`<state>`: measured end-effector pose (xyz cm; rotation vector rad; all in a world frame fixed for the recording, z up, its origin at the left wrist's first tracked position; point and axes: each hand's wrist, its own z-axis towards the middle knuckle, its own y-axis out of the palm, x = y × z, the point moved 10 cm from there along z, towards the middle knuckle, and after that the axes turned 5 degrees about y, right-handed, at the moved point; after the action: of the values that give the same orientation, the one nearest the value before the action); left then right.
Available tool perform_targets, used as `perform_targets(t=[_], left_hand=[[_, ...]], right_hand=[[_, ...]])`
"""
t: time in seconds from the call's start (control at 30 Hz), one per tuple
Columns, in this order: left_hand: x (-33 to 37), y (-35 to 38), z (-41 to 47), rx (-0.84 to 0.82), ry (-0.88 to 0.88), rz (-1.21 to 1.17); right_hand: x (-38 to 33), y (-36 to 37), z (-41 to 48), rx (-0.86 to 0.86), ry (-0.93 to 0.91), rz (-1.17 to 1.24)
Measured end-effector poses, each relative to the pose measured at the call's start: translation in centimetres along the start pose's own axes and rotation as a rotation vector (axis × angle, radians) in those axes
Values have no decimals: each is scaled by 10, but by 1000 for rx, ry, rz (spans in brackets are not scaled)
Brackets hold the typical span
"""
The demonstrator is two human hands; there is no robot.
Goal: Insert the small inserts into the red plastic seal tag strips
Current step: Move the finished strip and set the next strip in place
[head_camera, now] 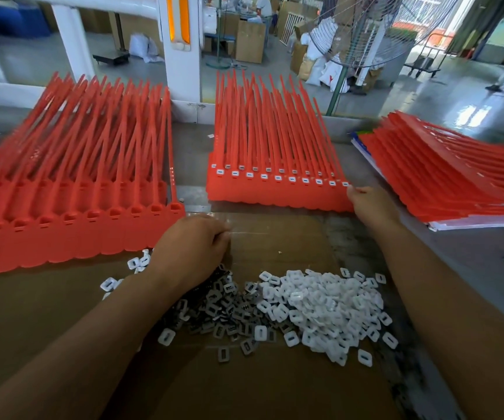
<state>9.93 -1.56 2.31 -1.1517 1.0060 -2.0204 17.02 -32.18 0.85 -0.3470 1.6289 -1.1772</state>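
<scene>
A middle stack of red seal tag strips lies flat, with white inserts fitted along its row of heads. My right hand grips the stack's right front corner, fingers curled at the last head. My left hand hovers over the cardboard just behind the dark metal inserts, fingers curled; what it holds is hidden. A heap of white plastic inserts lies to the right of the metal ones. A left stack of red strips shows heads without inserts.
A third stack of red strips rests on papers at the right. Brown cardboard covers the bench front. A large fan and a white post stand behind the bench. Loose white inserts lie near the left stack.
</scene>
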Motion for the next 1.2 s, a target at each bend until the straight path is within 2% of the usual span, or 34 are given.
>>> perform_targets(t=[0.07, 0.23, 0.4, 0.57, 0.7, 0.97, 1.1, 1.2], left_hand=[[2, 3, -2, -16, 17, -11], [18, 15, -4, -96, 122, -92], [20, 22, -6, -172, 153, -102], [20, 24, -4, -185, 148, -101], [18, 27, -5, -220, 115, -93], [25, 21, -7, -156, 167, -178], [28, 16, -6, -124, 183, -211], [14, 32, -3, -212, 39, -55]], right_hand=[[1, -2, -3, 5, -7, 31], [-25, -26, -23, 165, -153, 198], [-90, 4, -60, -90, -377, 122], [-141, 58, -114, -446, -544, -24], [-176, 87, -145, -553, -615, -104], [-205, 124, -159, -623, -555, -255], [-207, 133, -160, -697, -449, -165], [-206, 139, -162, -763, -379, -97]])
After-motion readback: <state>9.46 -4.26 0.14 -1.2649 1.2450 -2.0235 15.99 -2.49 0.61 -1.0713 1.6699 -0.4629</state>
